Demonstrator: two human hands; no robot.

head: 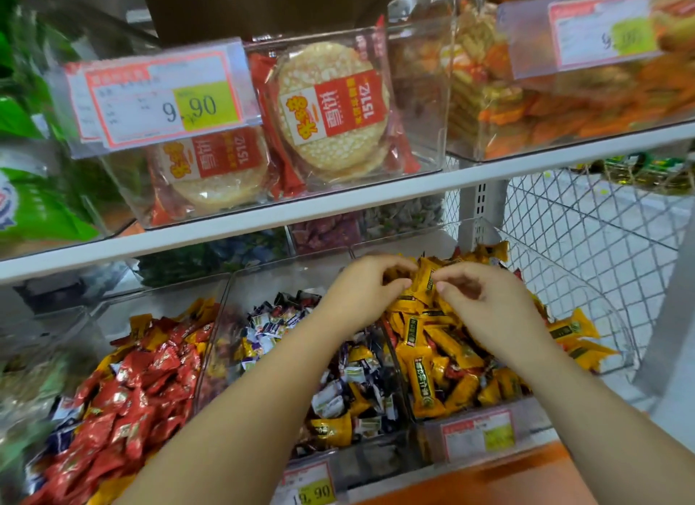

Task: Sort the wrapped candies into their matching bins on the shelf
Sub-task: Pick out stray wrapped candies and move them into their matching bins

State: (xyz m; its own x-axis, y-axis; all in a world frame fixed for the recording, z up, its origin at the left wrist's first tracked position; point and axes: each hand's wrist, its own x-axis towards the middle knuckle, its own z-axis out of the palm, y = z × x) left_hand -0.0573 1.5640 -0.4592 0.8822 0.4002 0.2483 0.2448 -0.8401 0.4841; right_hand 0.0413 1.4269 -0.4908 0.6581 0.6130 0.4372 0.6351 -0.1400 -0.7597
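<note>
Three clear bins sit side by side on the lower shelf. The right bin (586, 279) holds yellow wrapped candies (447, 354), the middle bin (222, 316) mixed black, white and yellow candies (338, 395), the left one red candies (128, 395). Both hands are over the far end of the right bin. My left hand (361, 290) curls its fingers round yellow candies at the top of the pile. My right hand (485, 301) pinches a yellow candy (427, 275) between thumb and fingertips, right beside the left hand.
Above, a white shelf (338, 207) carries clear boxes of round rice crackers (331, 106) and orange snacks (564, 102), with price tags (165, 98) on their fronts. A wire mesh panel (586, 218) closes the right side. Green packets (30, 188) fill the far left.
</note>
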